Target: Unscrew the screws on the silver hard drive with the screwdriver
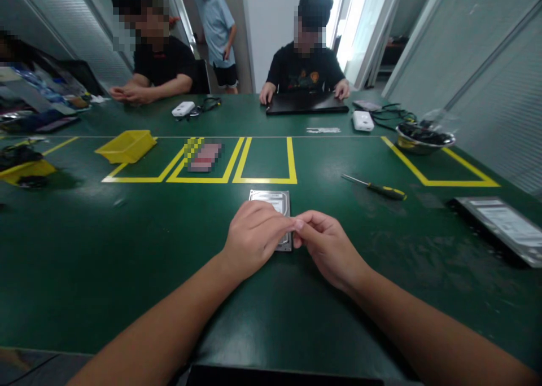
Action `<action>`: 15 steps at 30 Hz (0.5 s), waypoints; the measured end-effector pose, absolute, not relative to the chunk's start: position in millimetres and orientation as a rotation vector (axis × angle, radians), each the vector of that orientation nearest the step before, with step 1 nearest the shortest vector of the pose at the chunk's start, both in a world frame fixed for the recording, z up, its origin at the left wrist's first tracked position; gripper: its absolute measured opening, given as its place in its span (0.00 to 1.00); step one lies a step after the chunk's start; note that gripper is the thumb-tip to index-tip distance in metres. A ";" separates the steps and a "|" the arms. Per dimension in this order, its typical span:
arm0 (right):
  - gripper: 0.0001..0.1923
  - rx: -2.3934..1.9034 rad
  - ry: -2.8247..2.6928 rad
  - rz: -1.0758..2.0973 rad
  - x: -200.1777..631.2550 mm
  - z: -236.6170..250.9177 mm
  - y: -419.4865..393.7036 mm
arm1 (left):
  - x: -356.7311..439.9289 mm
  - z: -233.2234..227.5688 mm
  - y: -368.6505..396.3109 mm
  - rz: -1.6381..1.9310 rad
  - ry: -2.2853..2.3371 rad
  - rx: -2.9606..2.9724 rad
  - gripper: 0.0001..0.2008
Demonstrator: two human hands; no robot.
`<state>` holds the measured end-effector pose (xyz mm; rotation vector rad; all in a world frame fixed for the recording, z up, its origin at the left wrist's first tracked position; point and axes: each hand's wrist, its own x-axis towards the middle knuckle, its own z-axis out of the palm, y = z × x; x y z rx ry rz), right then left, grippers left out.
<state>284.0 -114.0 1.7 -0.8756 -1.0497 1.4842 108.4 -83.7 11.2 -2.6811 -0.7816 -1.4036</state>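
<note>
A silver hard drive (273, 201) lies flat on the green table (127, 245) right in front of me. My left hand (254, 236) rests over its near half, fingers curled onto it. My right hand (324, 245) sits beside the drive's near right corner, and its fingertips meet those of the left hand there. Whether a small part is pinched between the fingers cannot be told. A yellow-handled screwdriver (379, 188) lies on the table to the right, apart from both hands.
Yellow tape boxes (265, 180) mark the table beyond the drive. A yellow bin (126, 145) stands far left, a metal bowl (423, 139) far right, another drive in a tray (502, 225) at the right edge. Two people sit across; one has a black laptop (307, 104).
</note>
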 end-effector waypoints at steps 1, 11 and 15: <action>0.09 -0.872 -1.046 1.490 284.0 2.2 -113.9 | 108.7 10.3 -84.0 -1.387 -0.776 -2.649 0.08; 0.15 -0.845 -1.171 1.522 282.7 7.5 -119.2 | 105.5 18.0 -83.6 -1.155 -0.842 -2.355 0.09; 0.18 -0.971 -1.584 1.135 285.0 6.6 -118.6 | 105.0 14.0 -81.9 -1.075 -1.012 -2.377 0.03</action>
